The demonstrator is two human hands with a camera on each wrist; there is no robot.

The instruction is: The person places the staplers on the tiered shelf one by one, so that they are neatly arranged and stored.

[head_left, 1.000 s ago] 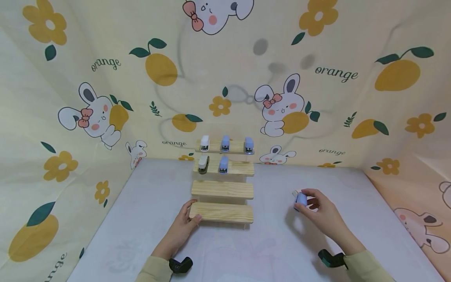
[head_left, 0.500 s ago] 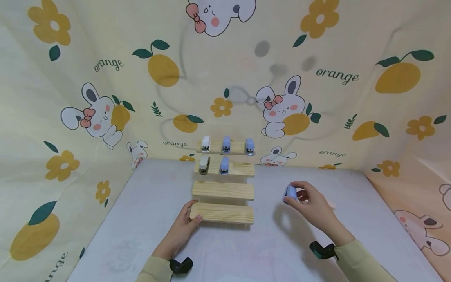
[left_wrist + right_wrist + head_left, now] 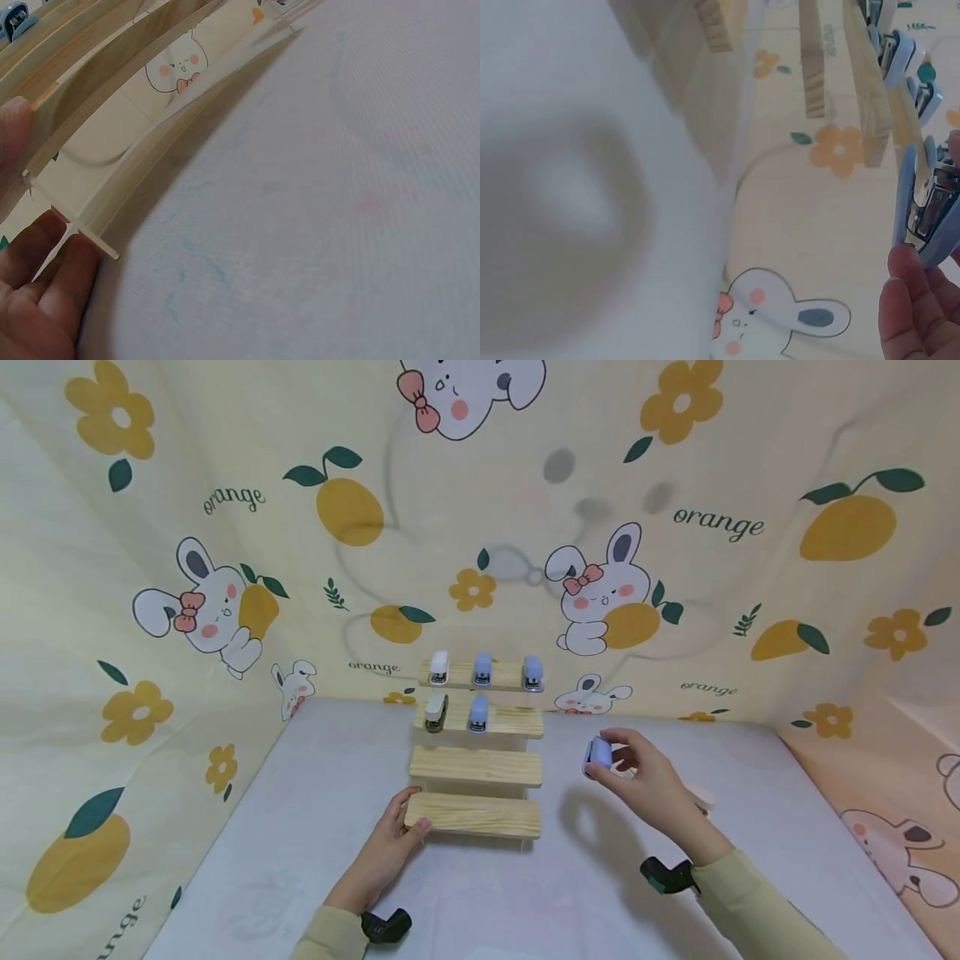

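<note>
My right hand (image 3: 648, 777) pinches a small blue stapler (image 3: 599, 755) between thumb and fingers, raised over the table to the right of a wooden step shelf (image 3: 476, 767). In the right wrist view, this stapler (image 3: 904, 195) shows its metal inner part. My left hand (image 3: 390, 835) grips the left end of the lowest board, thumb on top and the other fingers by the clear support below. On the top board stand a white stapler (image 3: 439, 668) and two blue staplers (image 3: 532, 672). The second board bears a greyish-white stapler (image 3: 435, 711) at left and a blue stapler (image 3: 478, 712) near its middle.
A pale pink object (image 3: 702, 797) lies on the table (image 3: 480, 910), partly hidden behind my right forearm. A printed cloth (image 3: 465, 485) with rabbits and oranges rises behind the shelf and along both sides.
My right hand has carried the blue stapler left and upward, nearer the shelf. The pale pink object now shows behind that wrist. My left hand keeps its grip on the lowest board.
</note>
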